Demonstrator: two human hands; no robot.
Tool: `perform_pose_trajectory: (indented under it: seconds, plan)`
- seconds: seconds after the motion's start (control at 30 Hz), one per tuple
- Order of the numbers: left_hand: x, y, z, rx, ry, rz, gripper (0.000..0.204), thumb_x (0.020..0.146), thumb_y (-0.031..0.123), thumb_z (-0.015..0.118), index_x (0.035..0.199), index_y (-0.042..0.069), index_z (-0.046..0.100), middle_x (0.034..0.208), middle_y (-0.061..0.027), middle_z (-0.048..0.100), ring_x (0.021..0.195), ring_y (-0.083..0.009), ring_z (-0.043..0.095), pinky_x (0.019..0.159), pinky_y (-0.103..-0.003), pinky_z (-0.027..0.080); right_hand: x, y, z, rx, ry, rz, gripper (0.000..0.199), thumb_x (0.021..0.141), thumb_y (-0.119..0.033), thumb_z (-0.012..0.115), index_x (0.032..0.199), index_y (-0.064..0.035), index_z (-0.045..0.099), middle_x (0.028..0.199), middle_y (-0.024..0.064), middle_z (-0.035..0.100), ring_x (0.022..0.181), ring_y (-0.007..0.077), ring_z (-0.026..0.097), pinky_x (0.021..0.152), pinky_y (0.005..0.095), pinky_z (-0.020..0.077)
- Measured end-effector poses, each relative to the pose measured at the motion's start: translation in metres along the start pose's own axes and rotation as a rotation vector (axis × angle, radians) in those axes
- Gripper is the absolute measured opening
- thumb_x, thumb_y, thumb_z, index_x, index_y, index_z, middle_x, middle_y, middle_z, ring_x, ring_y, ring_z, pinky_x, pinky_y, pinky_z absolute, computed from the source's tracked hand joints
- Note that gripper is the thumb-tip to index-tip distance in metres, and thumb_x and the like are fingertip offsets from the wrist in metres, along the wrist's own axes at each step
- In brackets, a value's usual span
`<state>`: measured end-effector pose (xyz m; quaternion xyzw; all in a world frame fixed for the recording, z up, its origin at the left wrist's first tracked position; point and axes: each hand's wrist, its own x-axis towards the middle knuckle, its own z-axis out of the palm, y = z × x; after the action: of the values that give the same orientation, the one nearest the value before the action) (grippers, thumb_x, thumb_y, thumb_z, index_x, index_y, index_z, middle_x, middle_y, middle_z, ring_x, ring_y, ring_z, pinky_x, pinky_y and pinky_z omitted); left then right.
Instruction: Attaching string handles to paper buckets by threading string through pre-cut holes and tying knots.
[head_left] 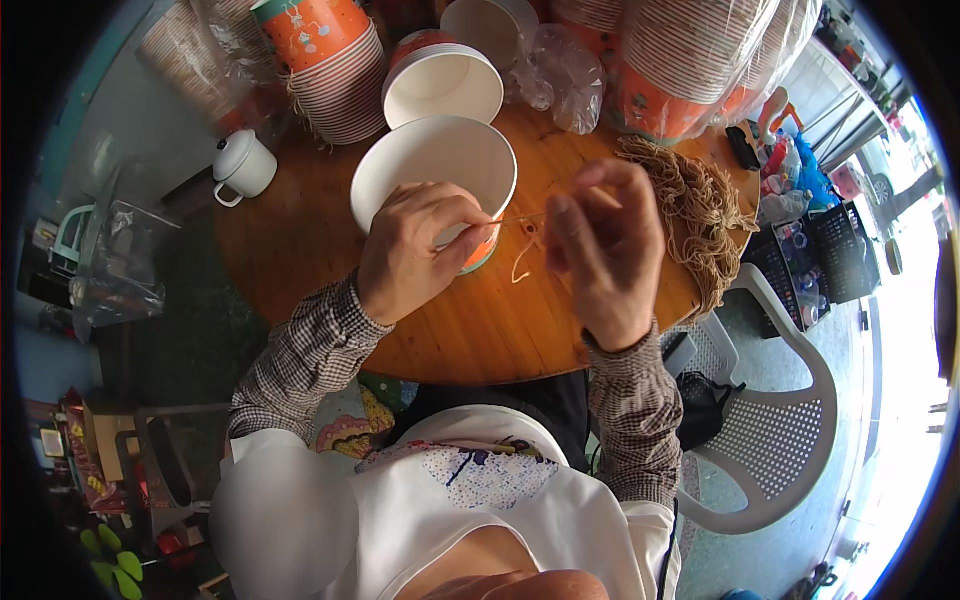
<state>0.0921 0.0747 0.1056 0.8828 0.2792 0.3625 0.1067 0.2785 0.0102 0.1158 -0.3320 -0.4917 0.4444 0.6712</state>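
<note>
My left hand [412,250] grips the rim of a white-lined orange paper bowl [430,165] lying tilted on the round wooden table [300,240]. My right hand [600,250] pinches a thin tan string [522,262] that runs across to the bowl's rim, with a loose end curling down between my hands. A heap of the same tan strings [695,205] lies just right of my right hand.
Stacks of orange paper bowls [325,60] and a second open bowl [445,85] crowd the table's far side, some wrapped in clear plastic [690,50]. A white lidded mug [243,163] sits at the left edge. A white plastic chair [775,430] stands at the right.
</note>
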Motion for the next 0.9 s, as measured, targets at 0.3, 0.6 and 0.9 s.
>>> perform_pose_trajectory:
  seconds: [0.3, 0.6, 0.9]
  plan:
    - [-0.016, 0.006, 0.010, 0.169, 0.110, 0.002, 0.009, 0.080, 0.009, 0.069, 0.088, 0.011, 0.064, 0.083, -0.0028, 0.069, 0.077, -0.0207, 0.066, 0.084, -0.036, 0.045, -0.013, -0.035, 0.004, -0.007, 0.019, -0.088, 0.021, 0.092, -0.002, 0.059, 0.107, -0.0054, 0.044, 0.073, 0.0024, 0.058, 0.060, 0.0048, 0.054, 0.050, 0.0168, 0.0431]
    - [-0.035, 0.004, -0.003, 0.199, 0.011, 0.071, 0.014, 0.080, 0.006, 0.070, 0.091, 0.010, 0.064, 0.084, 0.0008, 0.068, 0.077, -0.0153, 0.065, 0.103, -0.041, 0.034, -0.018, -0.058, -0.020, 0.437, -0.057, 0.135, 0.014, 0.092, -0.004, 0.055, 0.104, -0.0034, 0.048, 0.063, 0.0017, 0.052, 0.046, 0.0070, 0.045, 0.036, 0.0193, 0.0331]
    - [-0.044, -0.041, -0.051, 0.050, -0.172, 0.018, 0.002, 0.088, 0.010, 0.061, 0.087, 0.012, 0.060, 0.087, 0.0019, 0.063, 0.088, -0.0158, 0.060, 0.103, -0.039, 0.029, -0.013, -0.071, -0.079, 0.840, -0.325, -0.183, 0.019, 0.099, -0.008, 0.045, 0.117, -0.0038, 0.043, 0.082, 0.0074, 0.059, 0.044, 0.0088, 0.052, 0.034, 0.0203, 0.0387]
